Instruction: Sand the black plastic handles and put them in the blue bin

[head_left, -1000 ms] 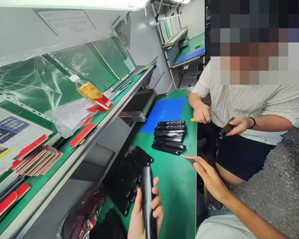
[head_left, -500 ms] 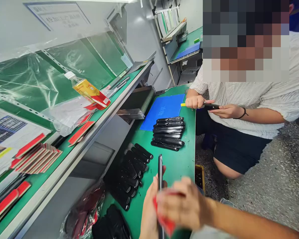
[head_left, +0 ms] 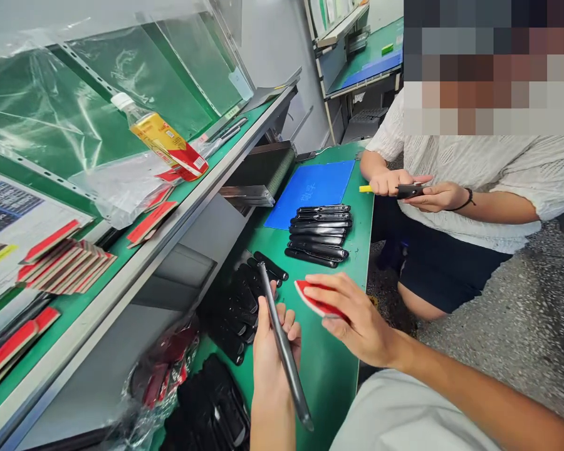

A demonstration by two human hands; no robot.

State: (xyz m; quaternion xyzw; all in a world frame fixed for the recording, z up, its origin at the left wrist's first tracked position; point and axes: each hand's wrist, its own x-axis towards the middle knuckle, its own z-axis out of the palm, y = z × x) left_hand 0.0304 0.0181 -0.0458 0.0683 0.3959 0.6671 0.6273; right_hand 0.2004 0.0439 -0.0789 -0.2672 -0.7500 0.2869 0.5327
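Note:
My left hand (head_left: 273, 351) is wrapped round a long, narrow black plastic part (head_left: 284, 341), which slants from upper left to lower right above the green table. Just right of it, my right hand (head_left: 352, 319) grips a bent red pad (head_left: 317, 300) with a pale edge, between fingers and thumb. The pad is apart from the black part. Beyond my left hand lies a heap of similar black parts (head_left: 237, 313) on the table, partly hidden by that hand. A neat row of black parts (head_left: 317, 235) lies farther back.
A blue sheet (head_left: 310, 188) lies behind the row. At right a co-worker's hands (head_left: 418, 191) hold a black part and a yellow-ended tool. The left shelf bears stacked red strips (head_left: 68, 266) and a drink bottle (head_left: 164, 141). Plastic bags (head_left: 162, 369) and black items (head_left: 207, 407) are nearest me.
The red pad was against the black part and blurred; my right hand has moved it up and right, off the part. My left hand has shifted left, tilting the part. The view has shifted slightly.

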